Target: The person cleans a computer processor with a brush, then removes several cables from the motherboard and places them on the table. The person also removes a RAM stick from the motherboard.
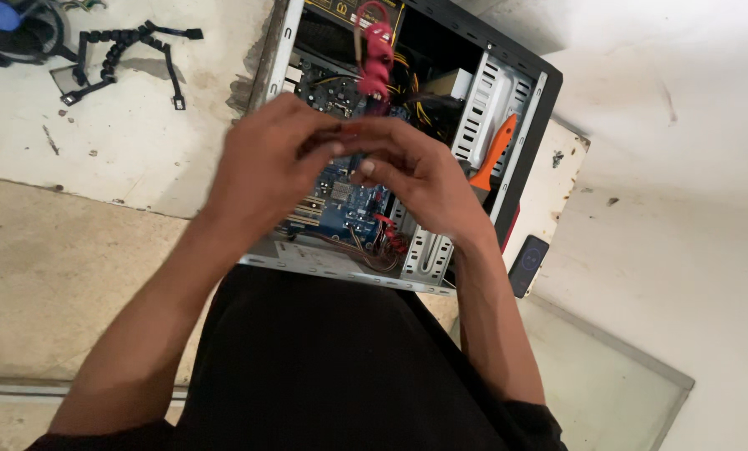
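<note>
Pale, stained concrete floor, seen from above, with an open computer case (507, 108) lying on its side at mid-frame. Hovered over the case's open side, both hands: left hand (261, 167) and right hand (424, 179) drawn together fingertip to fingertip, narrowly closed on something too small and blurred to name, just above the blue motherboard (349, 205). Hung from the case's upper edge, a bundle of pink-red connectors (376, 54) on cables, close beyond the fingers. Rested against the drive cage at the case's right wall, an orange-handled tool (495, 150). Lay beside the case's lower right corner, a dark phone (527, 265) on a white panel. Sat near the floor's top left corner, a black cooler fan with a blue centre (10, 29) and black cables (127, 58).

Judged best done slowly: small part kept pinched over the open case, fingers clear of the loose red wiring at the board's lower edge.

No legible package or sign; only a yellow-and-black label strip at the case's top edge.
</note>
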